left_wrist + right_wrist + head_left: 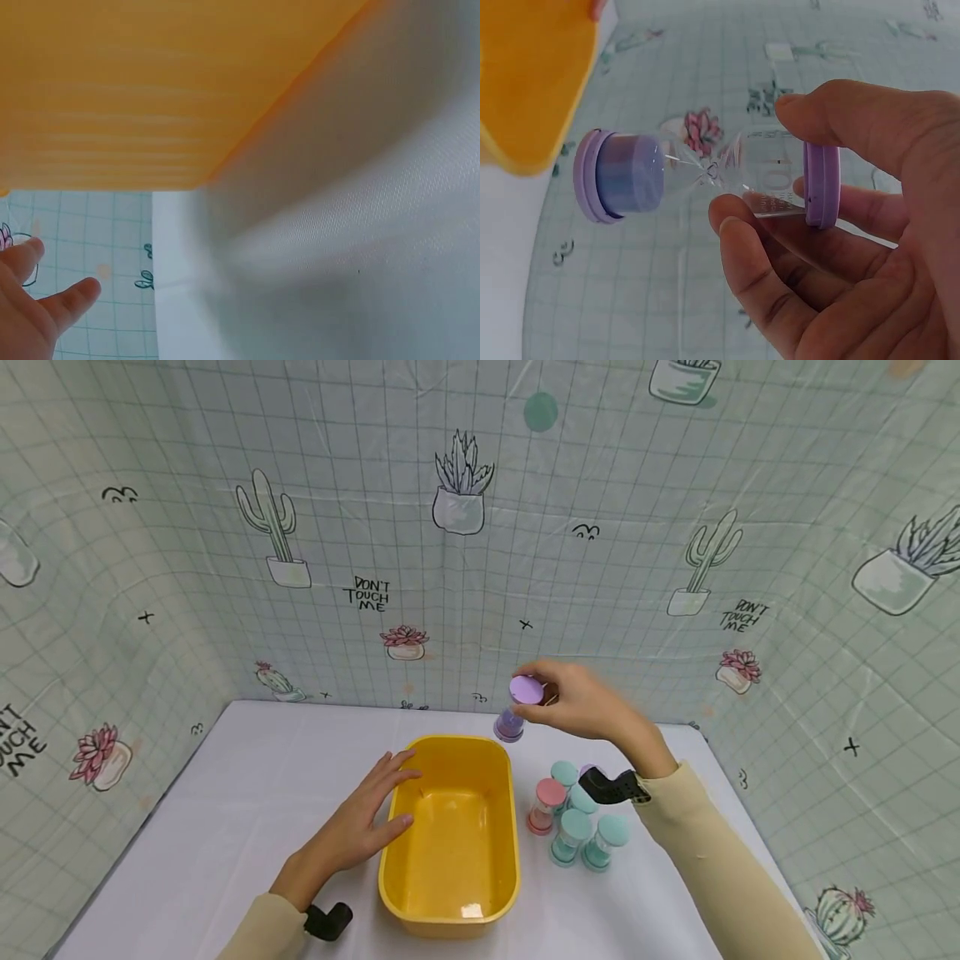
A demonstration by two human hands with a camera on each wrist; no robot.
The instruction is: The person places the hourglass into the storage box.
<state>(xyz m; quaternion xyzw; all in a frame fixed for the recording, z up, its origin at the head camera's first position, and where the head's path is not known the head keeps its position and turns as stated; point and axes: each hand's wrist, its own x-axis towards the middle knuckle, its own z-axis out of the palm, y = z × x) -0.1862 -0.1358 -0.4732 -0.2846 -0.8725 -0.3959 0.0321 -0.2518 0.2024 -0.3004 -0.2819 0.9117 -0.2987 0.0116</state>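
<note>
Two bare hands reach into my head view, each from a pale sleeve [266, 931] with a black wrist device [328, 922]. Furthest left, above the white table [262, 793], I have the left hand [363, 817], its fingers and thumb spread apart; it lies over the left side of a yellow bin [450, 852] (whether the fingertips actually touch the rim, I cannot tell from here). The left wrist camera gives me the bin's outer wall close up, with two fingers at the lower left. The bin's inner floor is shiny, with a bright glint by the near wall. Just beyond its far right corner is the purple hourglass [712, 171], clamped by the right hand [581, 700] between thumb and curled fingers about the upper cap and bulb. My right wrist camera shows the purple sand gathered in the bulb away from the hand, and the patterned backdrop [667, 300] behind the glass. Nearer the head camera, right of the bin, stands a pink hourglass [546, 807], with four green hourglasses [572, 837] close beside it and a purple cap [588, 770] partly hidden by the right wrist's device.
</note>
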